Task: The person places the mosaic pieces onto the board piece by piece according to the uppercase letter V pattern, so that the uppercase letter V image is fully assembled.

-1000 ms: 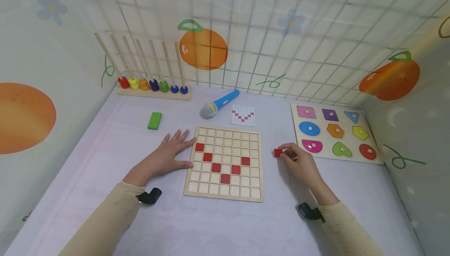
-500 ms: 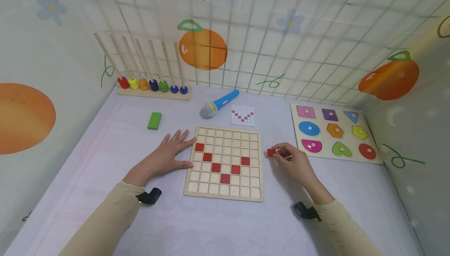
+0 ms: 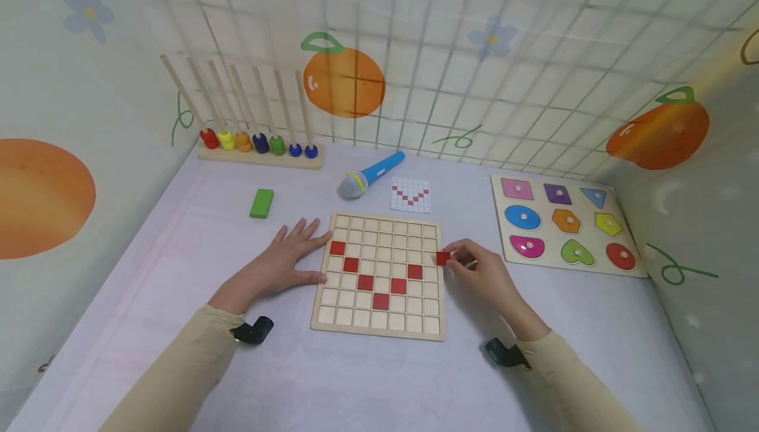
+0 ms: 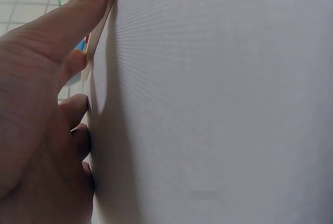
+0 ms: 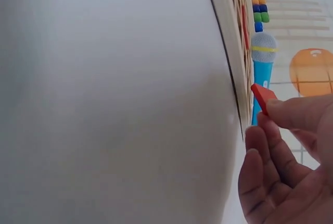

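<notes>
A square wooden grid board [image 3: 379,336] lies in the middle of the table, with several red square tiles [image 3: 381,301] set in its cells in a V shape. My left hand [image 3: 283,266] rests at the board's left edge, fingers spread, with thumb and forefinger touching the rim. Between thumb and fingertips, my right hand [image 3: 487,277] pinches a red square tile [image 3: 443,258] at the board's right edge. In the right wrist view this tile [image 5: 264,97] is tilted and held up off the table. Behind the board lies a small pattern card [image 3: 410,195] printed with a red V.
A blue toy microphone [image 3: 379,170] lies beside the card. At the back left stands a peg rack [image 3: 261,159] with coloured beads. A green block [image 3: 261,203] sits left of the board. On the right is a shape puzzle board [image 3: 548,226] with knobbed pieces.
My right hand has moved left with the red tile, from the open table to the board's right rim. The left hand has stayed where it was.
</notes>
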Demonstrator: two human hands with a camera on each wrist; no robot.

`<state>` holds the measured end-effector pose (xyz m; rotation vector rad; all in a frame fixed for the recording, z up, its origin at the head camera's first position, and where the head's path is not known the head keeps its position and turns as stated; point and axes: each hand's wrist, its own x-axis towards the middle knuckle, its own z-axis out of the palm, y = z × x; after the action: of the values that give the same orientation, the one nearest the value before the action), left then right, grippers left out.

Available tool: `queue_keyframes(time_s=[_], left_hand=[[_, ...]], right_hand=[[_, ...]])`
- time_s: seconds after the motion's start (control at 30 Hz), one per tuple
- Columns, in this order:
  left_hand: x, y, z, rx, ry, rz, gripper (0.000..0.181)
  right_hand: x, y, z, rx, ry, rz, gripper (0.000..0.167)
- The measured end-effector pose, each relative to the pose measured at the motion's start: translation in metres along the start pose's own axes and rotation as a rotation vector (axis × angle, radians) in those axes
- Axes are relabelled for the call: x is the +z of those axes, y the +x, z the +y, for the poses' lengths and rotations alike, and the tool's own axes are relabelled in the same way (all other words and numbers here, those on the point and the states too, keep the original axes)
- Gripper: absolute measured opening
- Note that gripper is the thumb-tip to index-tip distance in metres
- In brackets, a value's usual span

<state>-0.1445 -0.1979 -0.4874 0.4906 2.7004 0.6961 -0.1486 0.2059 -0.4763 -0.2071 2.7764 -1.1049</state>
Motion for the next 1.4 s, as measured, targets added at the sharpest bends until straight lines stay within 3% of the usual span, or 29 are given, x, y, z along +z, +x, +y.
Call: queue_keyframes(time_s=[1.0, 1.4], left_hand=[[0.002, 0.002, -0.003, -0.008, 0.005, 0.0, 0.096], [0.002, 0.001, -0.003, 0.0, 0.0, 0.003, 0.095]], right_hand=[[0.018, 0.01, -0.017, -0.067, -0.04, -0.031, 0.023], [0.019, 0.011, -0.02, -0.127, -0.118, -0.029, 0.024]])
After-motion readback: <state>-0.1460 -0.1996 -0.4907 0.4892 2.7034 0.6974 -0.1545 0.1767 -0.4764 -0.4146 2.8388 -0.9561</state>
